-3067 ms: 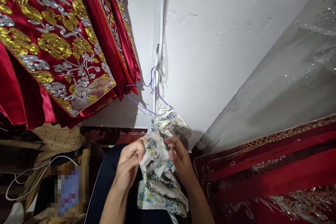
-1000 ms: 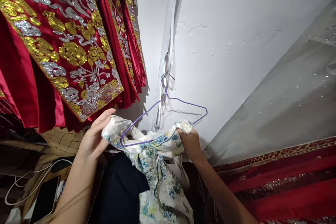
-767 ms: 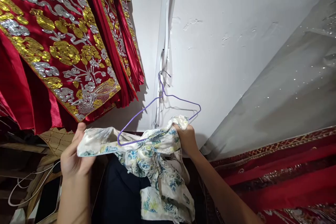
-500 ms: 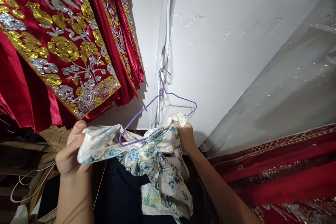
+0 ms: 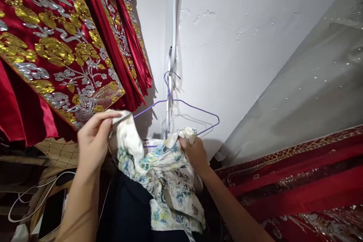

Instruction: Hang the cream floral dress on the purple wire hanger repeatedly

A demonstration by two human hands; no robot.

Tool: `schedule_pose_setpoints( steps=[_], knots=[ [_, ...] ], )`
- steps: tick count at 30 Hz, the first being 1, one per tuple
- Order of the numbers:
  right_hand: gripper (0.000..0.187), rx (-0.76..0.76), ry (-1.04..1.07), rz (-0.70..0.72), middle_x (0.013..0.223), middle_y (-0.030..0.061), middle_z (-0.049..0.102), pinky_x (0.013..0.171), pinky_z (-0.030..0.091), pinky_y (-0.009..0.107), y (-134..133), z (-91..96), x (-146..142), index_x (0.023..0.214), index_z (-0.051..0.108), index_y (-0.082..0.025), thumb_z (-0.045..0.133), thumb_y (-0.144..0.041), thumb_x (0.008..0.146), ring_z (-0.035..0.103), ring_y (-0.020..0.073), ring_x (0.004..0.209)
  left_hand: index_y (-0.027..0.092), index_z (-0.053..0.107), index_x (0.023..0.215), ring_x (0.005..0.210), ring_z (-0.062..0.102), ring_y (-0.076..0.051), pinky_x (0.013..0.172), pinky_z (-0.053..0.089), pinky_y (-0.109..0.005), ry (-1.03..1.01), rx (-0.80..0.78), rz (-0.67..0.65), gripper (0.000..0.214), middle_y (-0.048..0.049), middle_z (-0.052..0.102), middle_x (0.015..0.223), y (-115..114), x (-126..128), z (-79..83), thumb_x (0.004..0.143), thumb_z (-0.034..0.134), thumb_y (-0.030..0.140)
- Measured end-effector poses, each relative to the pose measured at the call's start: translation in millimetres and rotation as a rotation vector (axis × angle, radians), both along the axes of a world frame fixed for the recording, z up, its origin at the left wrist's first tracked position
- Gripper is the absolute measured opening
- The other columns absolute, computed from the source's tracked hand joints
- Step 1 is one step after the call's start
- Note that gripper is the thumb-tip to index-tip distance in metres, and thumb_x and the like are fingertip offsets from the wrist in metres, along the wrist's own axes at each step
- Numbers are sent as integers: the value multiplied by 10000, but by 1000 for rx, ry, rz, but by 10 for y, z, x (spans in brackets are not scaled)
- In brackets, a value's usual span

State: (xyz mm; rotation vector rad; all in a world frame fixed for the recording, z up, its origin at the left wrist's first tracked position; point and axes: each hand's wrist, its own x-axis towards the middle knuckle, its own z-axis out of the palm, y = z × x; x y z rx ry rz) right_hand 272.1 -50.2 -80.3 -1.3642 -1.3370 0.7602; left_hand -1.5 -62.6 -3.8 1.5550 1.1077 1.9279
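A white garment with blue and yellow flowers (image 5: 167, 181) hangs bunched below a purple wire hanger (image 5: 195, 106), with the hanger's lower bar partly behind the cloth. My left hand (image 5: 95, 140) pinches the garment's upper left edge between thumb and fingers, over the hanger's left arm. At the other side, my right hand (image 5: 194, 153) grips the upper right edge, just below the hanger's right arm. The hanger's hook shows above, in front of a white vertical strip. Cloth hides part of my right fingers.
Red garments with gold and silver embroidery (image 5: 65, 45) hang at upper left. A white wall (image 5: 221, 45) stands behind. Sheer sparkly fabric (image 5: 312, 94) and red beaded fabric (image 5: 297, 181) are on the right. A dark phone (image 5: 52, 211) and white cable (image 5: 28, 189) lie at lower left.
My left hand has moved right and up, lifting the garment's left edge over the hanger's left arm. That arm was in front of the cloth before. My right hand has shifted slightly left.
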Motion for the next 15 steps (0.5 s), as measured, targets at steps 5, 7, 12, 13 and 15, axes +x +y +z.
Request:
schedule_pose_setpoints(
  steps=[5, 7, 12, 13, 15],
  knots=[
    [321, -42, 37, 47, 529, -39, 413, 525, 350, 255, -4, 14, -28, 590, 420, -215, 619, -380, 780, 400, 127, 546, 259, 693, 1223, 1054, 670, -196, 915, 472, -287, 596, -57, 13, 289, -22, 734, 1169, 343, 424, 248, 989, 529, 298],
    [293, -58, 39, 119, 552, -24, 467, 543, 390, 260, -3, 26, 45, 587, 453, -207, 602, -368, 781, 447, 135, 559, 245, 682, 1232, 927, 679, -177, 803, 467, -256, 664, -84, 15, 299, -17, 748, 1087, 389, 450, 241, 984, 538, 331],
    [525, 162, 29, -137, 888, 60, 715, 655, 531, 321, -17, 229, 581, 1252, 621, -179, 651, -319, 747, 651, 228, 753, 180, 733, 1008, 613, 551, -133, 610, 391, -241, 701, -113, 17, 280, 7, 690, 750, 480, 347, 168, 967, 547, 386],
    [711, 248, -10, -266, 1029, 82, 725, 718, 551, 339, 16, 307, 740, 1417, 514, -202, 675, -293, 731, 675, 249, 855, 173, 728, 983, 621, 549, -135, 614, 389, -241, 713, -113, 9, 284, 5, 683, 747, 494, 338, 170, 966, 546, 390],
    [864, 303, -161, -343, 1312, 130, 653, 896, 546, 388, 139, 490, 1063, 1525, 410, -209, 719, -278, 721, 654, 299, 1102, 169, 714, 956, 670, 574, -143, 648, 400, -239, 752, -111, -45, 294, 1, 687, 779, 512, 343, 189, 977, 524, 392]
  ],
)
